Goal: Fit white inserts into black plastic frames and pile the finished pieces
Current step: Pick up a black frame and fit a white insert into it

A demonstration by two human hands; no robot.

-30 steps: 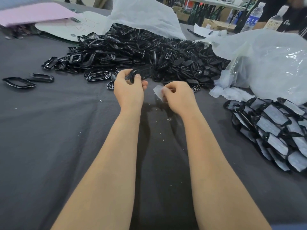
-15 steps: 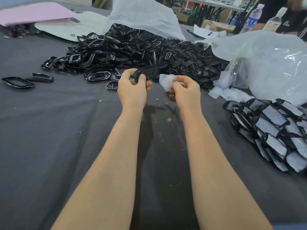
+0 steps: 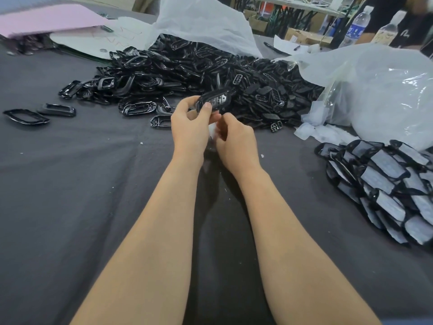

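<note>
Drawn together since half a second back: right hand now tucked against the left hand, black frame tipped up with its window toward the camera. Pinched by its near end in the left fingers, held above the surface, just in front of the heap of empty frames. Right fingers curled about the white insert — only a sliver showing between the palms, so no judging how firm the hold. Probably not seated yet; pale patches in the window, too blurred to call.

Well under way, judging by the pile of finished pieces at the right edge. Far more left to do, judging by the heap and the stray frames lying apart on the left. More inserts spilling from the clear bag.

Nothing legible anywhere — blue label on the water bottle too small, faint scrawl on the white sheet unreadable.
</note>
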